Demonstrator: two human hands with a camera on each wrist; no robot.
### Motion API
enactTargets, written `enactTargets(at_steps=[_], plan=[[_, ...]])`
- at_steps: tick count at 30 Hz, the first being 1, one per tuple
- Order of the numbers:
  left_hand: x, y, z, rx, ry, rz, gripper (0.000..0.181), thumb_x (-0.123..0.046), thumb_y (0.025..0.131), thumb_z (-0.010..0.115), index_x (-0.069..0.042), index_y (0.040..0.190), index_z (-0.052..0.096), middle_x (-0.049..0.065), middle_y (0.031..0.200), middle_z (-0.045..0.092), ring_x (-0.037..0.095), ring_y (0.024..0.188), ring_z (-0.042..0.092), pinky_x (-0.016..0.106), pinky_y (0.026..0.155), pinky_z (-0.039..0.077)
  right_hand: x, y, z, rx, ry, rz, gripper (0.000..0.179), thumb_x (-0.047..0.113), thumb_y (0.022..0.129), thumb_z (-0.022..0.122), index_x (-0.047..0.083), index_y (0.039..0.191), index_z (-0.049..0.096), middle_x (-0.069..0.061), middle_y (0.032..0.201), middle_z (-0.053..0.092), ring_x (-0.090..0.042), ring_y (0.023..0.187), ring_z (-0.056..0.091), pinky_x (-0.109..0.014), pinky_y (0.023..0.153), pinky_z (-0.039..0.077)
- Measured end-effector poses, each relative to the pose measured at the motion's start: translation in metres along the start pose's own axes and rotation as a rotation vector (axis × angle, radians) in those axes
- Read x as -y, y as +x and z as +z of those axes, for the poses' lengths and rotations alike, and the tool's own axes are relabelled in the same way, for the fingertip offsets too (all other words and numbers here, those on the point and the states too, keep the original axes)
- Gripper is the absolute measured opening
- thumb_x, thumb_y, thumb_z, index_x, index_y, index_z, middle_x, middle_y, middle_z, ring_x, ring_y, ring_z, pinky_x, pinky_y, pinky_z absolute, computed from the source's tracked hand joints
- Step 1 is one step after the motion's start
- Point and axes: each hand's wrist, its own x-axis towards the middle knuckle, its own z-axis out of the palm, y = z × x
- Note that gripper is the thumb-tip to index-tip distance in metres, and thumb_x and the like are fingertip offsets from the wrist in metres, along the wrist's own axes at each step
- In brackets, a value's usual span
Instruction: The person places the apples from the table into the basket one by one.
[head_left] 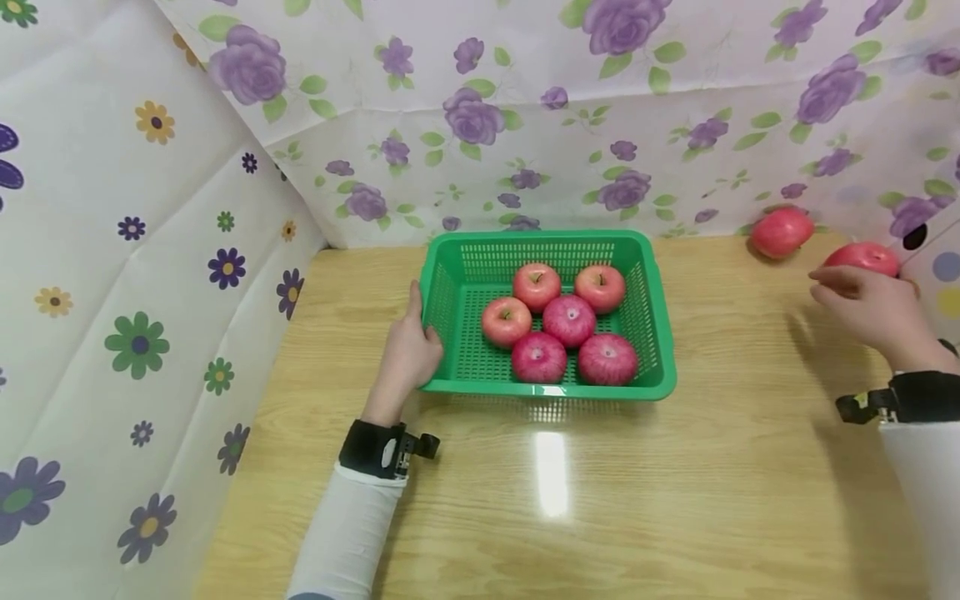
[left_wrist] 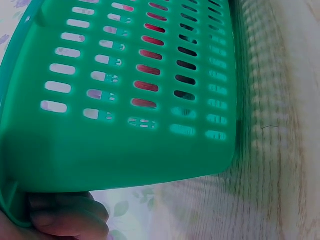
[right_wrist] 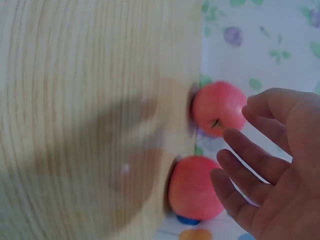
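Observation:
A green plastic basket [head_left: 551, 389] holds several red apples [head_left: 506, 322], some pinker, some darker. My left hand [head_left: 411, 350] grips the basket's left end; its curled fingers [left_wrist: 75, 220] show beneath the rim in the left wrist view. My right hand [head_left: 873, 308] hovers off to the right, fingers loosely bent and apart, with nothing held. Just beyond it lies a red apple [head_left: 866, 257], partly covered by the hand in the head view. Another apple [head_left: 782, 232] sits to its left, by the back wall.
A wooden tabletop [head_left: 675, 500] carries the basket and loose apples. Flower-printed sheeting [head_left: 480, 167] stands along the back, close behind the basket. More printed sheeting [head_left: 172, 292] borders the table at the left, and another sheet [head_left: 947, 258] at the right edge.

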Motion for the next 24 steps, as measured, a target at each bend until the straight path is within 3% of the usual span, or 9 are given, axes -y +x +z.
enactTargets(at_steps=[5,8,11,16,22,24], plan=[[0.0,0.001,0.001,-0.001,0.005,0.008,0.083,-0.003,0.095,0.046,-0.01,0.159,-0.005,0.019,0.073,0.06,0.023,0.052,0.058,0.037,0.05,0.051,-0.011,0.001,-0.006,-0.087,0.058,0.125,0.057,0.037,0.1,0.048,-0.007,0.136,0.046,-0.037,0.128,0.047,-0.052,0.111,0.045,-0.068,0.089,0.039],[0.0,0.001,0.0,-0.002,0.001,0.009,0.083,-0.003,0.094,0.046,-0.01,0.159,-0.005,0.017,0.068,0.059,0.022,0.049,0.056,0.036,0.048,0.05,-0.016,0.006,-0.009,-0.147,0.068,0.228,0.068,0.038,0.096,0.055,-0.009,0.142,0.036,-0.038,0.134,0.037,-0.052,0.116,0.039,-0.067,0.093,0.039],[0.001,0.001,-0.002,-0.008,-0.002,0.011,0.083,-0.003,0.094,0.046,-0.01,0.159,-0.004,0.015,0.066,0.057,0.022,0.046,0.053,0.036,0.045,0.048,-0.021,0.014,-0.01,-0.155,0.053,0.302,0.082,0.045,0.093,0.058,-0.006,0.149,0.027,-0.038,0.146,0.021,-0.056,0.126,0.028,-0.07,0.097,0.038],[0.003,0.001,-0.002,0.002,-0.008,-0.001,0.083,-0.004,0.094,0.045,-0.012,0.159,-0.006,0.014,0.064,0.057,0.021,0.045,0.054,0.034,0.043,0.048,-0.028,0.025,-0.008,-0.121,-0.011,0.296,0.093,0.046,0.09,0.064,0.002,0.157,0.017,-0.035,0.156,0.001,-0.059,0.134,0.014,-0.074,0.097,0.032],[0.002,0.002,-0.001,0.007,-0.013,-0.009,0.082,-0.004,0.095,0.045,-0.012,0.16,-0.005,0.013,0.062,0.057,0.021,0.043,0.053,0.034,0.041,0.048,-0.038,0.032,-0.003,-0.021,-0.091,0.174,0.102,0.034,0.087,0.07,0.005,0.159,0.004,-0.037,0.155,-0.002,-0.062,0.13,0.016,-0.079,0.094,0.028],[0.002,0.002,0.0,0.005,-0.015,-0.002,0.082,-0.004,0.095,0.046,-0.012,0.16,-0.004,0.013,0.062,0.057,0.021,0.043,0.053,0.034,0.041,0.048,-0.039,0.034,-0.002,-0.005,-0.089,0.168,0.102,0.03,0.086,0.071,0.004,0.159,0.003,-0.038,0.154,-0.003,-0.061,0.131,0.013,-0.078,0.097,0.025]])
